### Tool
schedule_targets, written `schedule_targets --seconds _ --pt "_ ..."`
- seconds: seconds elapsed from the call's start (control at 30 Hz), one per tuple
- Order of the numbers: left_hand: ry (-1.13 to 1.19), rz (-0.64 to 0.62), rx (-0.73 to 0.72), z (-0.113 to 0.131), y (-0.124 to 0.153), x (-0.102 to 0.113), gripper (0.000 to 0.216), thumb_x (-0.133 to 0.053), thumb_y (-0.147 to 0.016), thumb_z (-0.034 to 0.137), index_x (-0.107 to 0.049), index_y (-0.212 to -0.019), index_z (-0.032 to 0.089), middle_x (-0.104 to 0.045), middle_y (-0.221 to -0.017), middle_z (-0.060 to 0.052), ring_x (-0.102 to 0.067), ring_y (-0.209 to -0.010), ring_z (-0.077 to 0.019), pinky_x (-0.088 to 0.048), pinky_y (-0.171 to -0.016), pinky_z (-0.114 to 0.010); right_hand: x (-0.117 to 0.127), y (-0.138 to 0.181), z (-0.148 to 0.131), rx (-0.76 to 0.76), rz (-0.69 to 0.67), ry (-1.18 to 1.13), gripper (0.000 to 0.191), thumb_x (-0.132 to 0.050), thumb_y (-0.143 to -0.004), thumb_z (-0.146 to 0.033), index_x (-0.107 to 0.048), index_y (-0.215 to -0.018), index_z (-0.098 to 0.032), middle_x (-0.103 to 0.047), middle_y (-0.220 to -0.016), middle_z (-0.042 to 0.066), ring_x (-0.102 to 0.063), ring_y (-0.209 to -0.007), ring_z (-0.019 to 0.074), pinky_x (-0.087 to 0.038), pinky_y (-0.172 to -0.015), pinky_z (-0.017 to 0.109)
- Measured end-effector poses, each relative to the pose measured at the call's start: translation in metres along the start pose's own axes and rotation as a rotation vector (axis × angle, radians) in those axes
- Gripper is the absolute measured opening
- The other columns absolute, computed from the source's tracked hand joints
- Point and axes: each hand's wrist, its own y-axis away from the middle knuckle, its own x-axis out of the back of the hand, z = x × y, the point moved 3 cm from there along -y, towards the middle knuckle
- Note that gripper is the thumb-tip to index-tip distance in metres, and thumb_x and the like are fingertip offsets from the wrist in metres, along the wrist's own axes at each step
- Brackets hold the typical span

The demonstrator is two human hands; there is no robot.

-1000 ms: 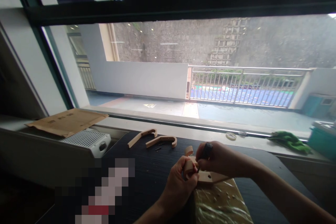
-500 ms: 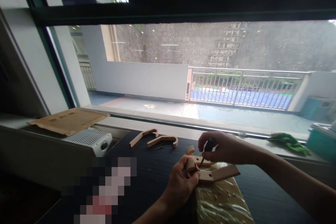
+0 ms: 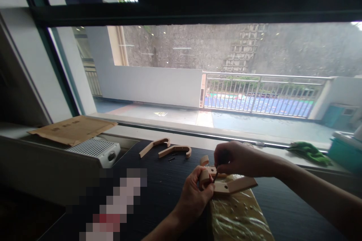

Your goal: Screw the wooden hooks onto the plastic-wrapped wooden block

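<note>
My left hand (image 3: 196, 190) is closed around the curled end of a wooden hook (image 3: 240, 185), which lies on a plastic-wrapped yellowish block (image 3: 237, 214). In my right hand (image 3: 233, 160) is a screwdriver (image 3: 224, 157) with a dark handle, its shaft slanting down to the hook beside my left thumb. The tip is hidden by my fingers. A dark hole shows in the hook's flat part. Just behind it, a second wooden hook (image 3: 212, 170) rests on the block, partly covered by my hands.
Two more wooden hooks (image 3: 155, 146) (image 3: 175, 151) lie at the dark table's far edge, near small dark screws (image 3: 171, 159). Brown paper (image 3: 73, 128) covers part of a white vented unit (image 3: 94, 148) at left. A green cloth (image 3: 309, 153) and teal box (image 3: 345, 154) sit along the windowsill.
My right hand has turned slightly around the screwdriver, so its handle is more covered by the fingers. My left hand keeps its hold on the hook. The view has shifted very little.
</note>
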Motion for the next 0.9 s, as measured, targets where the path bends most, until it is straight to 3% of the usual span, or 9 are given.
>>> schedule_targets --seconds 0.17,0.4,0.7,0.9 --pt "0.015 -0.001 0.011 0.0 0.001 -0.001 0.01 -0.055 -0.072 0.01 -0.049 -0.076 0.017 -0.049 -0.073 0.002 -0.04 -0.065 -0.0106 -0.035 -0.06 -0.02 0.002 -0.001 -0.001 0.005 0.035 0.104 0.015 -0.062 -0.069 -0.029 -0.061 -0.079 -0.018 -0.061 -0.069 -0.002 -0.05 -0.058 0.0091 -0.038 -0.051 0.02" --pt "0.026 0.004 0.014 0.003 0.001 -0.001 0.01 -0.056 -0.071 0.011 -0.05 -0.076 0.017 -0.047 -0.07 0.003 -0.039 -0.063 -0.0103 -0.035 -0.059 -0.019 0.011 -0.006 -0.011 0.019 -0.056 0.241 0.016 -0.064 -0.066 -0.033 -0.062 -0.074 -0.019 -0.056 -0.061 -0.004 -0.043 -0.05 0.0066 -0.029 -0.043 0.019" --pt "0.035 0.008 0.004 0.003 0.0 0.0 0.01 -0.056 -0.07 0.011 -0.05 -0.075 0.017 -0.047 -0.07 0.003 -0.039 -0.063 -0.0101 -0.035 -0.059 -0.019 0.014 -0.017 -0.013 -0.035 -0.073 0.436 0.023 -0.059 -0.069 -0.043 -0.065 -0.067 -0.021 -0.059 -0.058 -0.002 -0.045 -0.048 0.0087 -0.028 -0.043 0.022" --pt "0.062 -0.007 0.019 0.003 -0.001 0.0 0.009 -0.055 -0.071 0.011 -0.049 -0.075 0.017 -0.046 -0.07 0.004 -0.037 -0.061 -0.0094 -0.034 -0.058 -0.019 0.019 -0.017 -0.026 0.019 -0.189 0.469 0.021 -0.061 -0.066 -0.031 -0.067 -0.085 -0.024 -0.065 -0.07 -0.002 -0.052 -0.056 0.0114 -0.034 -0.046 0.022"
